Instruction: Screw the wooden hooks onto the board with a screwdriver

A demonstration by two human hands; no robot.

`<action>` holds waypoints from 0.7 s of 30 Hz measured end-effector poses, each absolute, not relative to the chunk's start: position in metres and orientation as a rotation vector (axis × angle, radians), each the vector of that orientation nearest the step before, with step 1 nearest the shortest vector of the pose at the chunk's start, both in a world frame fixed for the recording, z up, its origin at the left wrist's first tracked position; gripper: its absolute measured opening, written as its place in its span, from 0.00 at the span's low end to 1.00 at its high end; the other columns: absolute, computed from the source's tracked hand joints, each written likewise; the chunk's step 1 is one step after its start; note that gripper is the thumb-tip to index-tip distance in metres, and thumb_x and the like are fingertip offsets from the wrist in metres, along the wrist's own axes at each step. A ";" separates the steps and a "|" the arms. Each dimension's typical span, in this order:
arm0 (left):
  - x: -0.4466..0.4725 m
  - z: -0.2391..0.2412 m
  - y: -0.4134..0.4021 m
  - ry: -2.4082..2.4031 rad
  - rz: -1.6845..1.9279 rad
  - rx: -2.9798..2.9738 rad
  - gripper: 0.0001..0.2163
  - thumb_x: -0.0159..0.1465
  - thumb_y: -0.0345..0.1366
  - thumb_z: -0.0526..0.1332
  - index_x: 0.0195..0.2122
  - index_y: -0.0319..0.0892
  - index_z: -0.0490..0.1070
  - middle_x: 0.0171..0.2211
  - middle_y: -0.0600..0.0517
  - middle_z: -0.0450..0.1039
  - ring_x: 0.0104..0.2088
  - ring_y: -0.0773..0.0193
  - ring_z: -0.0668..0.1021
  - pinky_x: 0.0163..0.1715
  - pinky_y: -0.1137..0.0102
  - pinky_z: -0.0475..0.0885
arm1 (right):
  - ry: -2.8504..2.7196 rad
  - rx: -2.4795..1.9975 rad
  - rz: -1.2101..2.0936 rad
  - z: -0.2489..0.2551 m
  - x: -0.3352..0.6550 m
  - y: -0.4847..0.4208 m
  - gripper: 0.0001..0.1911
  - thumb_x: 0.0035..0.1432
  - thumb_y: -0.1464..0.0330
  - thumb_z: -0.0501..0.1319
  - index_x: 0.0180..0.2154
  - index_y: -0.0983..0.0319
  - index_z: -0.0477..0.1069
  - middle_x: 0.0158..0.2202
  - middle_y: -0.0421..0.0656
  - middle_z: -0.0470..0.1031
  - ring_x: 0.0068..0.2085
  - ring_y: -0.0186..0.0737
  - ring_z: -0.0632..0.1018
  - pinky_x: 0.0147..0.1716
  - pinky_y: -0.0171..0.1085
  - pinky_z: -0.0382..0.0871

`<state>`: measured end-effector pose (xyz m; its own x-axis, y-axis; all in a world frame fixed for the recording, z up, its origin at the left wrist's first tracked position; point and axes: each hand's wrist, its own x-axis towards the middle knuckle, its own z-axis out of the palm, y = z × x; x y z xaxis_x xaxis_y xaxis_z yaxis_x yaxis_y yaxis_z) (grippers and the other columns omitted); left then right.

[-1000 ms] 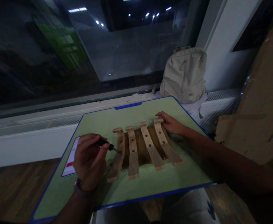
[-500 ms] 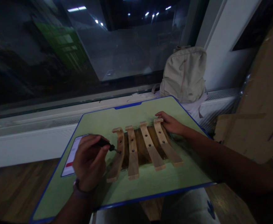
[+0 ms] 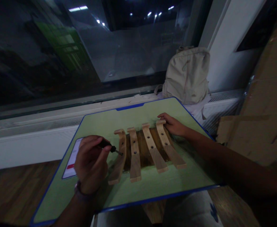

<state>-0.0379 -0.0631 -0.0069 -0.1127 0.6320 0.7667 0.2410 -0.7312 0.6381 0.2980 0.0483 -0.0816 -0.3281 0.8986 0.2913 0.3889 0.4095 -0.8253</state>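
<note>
A wooden rack of several curved slats [image 3: 150, 148] lies on a green board with a blue edge [image 3: 133, 116]. My left hand [image 3: 90, 164] is closed round a small black screwdriver [image 3: 109, 147], whose tip touches the leftmost slat [image 3: 119, 154]. On the far right, my right hand [image 3: 173, 124] rests with its fingers curled against the top end of the rightmost slat [image 3: 167, 143], steadying it.
A beige backpack [image 3: 188, 75] leans against the window behind the board. Brown cardboard [image 3: 263, 104] stands at the right. A white sheet with a red mark [image 3: 71, 160] lies on the board's left side. Wooden floor shows at the lower left.
My left hand has shifted very slightly around the screwdriver; the tip stays at the leftmost slat. My right hand has not moved.
</note>
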 end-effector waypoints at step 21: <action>-0.036 -0.005 -0.071 0.838 1.756 1.851 0.15 0.68 0.34 0.64 0.55 0.50 0.73 0.41 0.49 0.83 0.40 0.59 0.85 0.34 0.67 0.82 | -1.904 -1.135 0.821 -0.081 0.296 0.048 0.19 0.56 0.75 0.57 0.49 0.55 0.65 0.37 0.40 0.74 0.41 0.44 0.76 0.45 0.43 0.70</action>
<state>-0.0357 -0.0707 -0.0053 0.0038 0.6964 0.7177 0.1203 -0.7128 0.6910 0.2959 0.0483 -0.0810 -0.3177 0.9061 0.2793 0.4187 0.3983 -0.8161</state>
